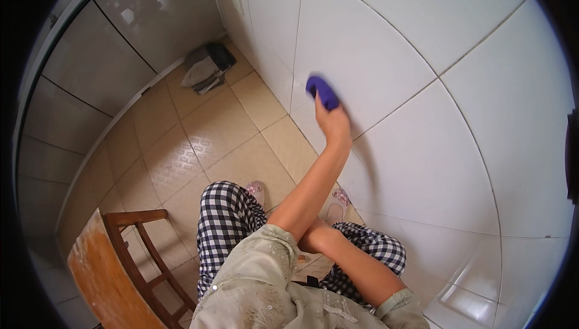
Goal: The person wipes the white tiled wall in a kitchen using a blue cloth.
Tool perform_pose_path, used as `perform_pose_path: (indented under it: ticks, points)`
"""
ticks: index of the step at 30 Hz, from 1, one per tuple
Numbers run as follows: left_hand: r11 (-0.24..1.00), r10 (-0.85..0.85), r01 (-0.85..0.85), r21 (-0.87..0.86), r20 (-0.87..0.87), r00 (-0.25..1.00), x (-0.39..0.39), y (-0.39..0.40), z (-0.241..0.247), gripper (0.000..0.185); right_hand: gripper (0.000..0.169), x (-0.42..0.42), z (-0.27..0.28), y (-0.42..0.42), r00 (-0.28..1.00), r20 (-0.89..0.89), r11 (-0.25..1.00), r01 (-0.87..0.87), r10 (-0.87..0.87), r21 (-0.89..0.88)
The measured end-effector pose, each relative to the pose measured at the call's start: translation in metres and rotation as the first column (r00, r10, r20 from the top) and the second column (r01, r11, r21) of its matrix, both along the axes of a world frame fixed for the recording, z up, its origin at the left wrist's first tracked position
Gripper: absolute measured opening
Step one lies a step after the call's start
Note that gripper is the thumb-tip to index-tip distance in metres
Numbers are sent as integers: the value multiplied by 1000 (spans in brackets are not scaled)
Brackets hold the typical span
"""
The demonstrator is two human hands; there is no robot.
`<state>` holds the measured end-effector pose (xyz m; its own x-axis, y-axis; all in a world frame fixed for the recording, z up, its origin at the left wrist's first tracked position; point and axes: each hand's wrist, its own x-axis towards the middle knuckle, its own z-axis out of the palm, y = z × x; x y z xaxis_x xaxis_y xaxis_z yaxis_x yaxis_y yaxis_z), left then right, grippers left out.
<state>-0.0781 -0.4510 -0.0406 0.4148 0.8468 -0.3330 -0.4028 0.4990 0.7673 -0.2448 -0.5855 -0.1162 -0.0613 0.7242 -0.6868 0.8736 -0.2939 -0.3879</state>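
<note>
A folded purple cloth point(322, 91) is in my left hand point(334, 123), held against or very close to the white tiled wall point(362, 57). The cloth and fingers are slightly blurred. My left arm reaches up and across from the lower middle of the view. My right hand point(312, 238) lies low before my body, crossed behind the left forearm; its fingers are hidden, so what it holds cannot be seen. Checked trousers and flowered slippers show beneath the arms.
A wooden stool point(90, 274) with a worn seat stands at lower left. Beige floor tiles point(226, 116) meet the wall beside my feet. Some crumpled grey and dark cloth or bags point(208, 69) lie in the far corner, below a wall socket point(236, 1). Glossy tiled panels point(126, 35) curve along the left.
</note>
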Motion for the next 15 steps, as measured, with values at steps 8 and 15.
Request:
perform_pose_path:
  ticks: [8,15]
  points:
    - [205,65,-313,927,307,950,-40,-77,156,37,45,2,60,-7,926,-344,892,280,-154,355]
    - [357,203,-235,904,170,964,-20,-43,3,52,38,-3,0,-6,992,-69,992,98,-104,-82]
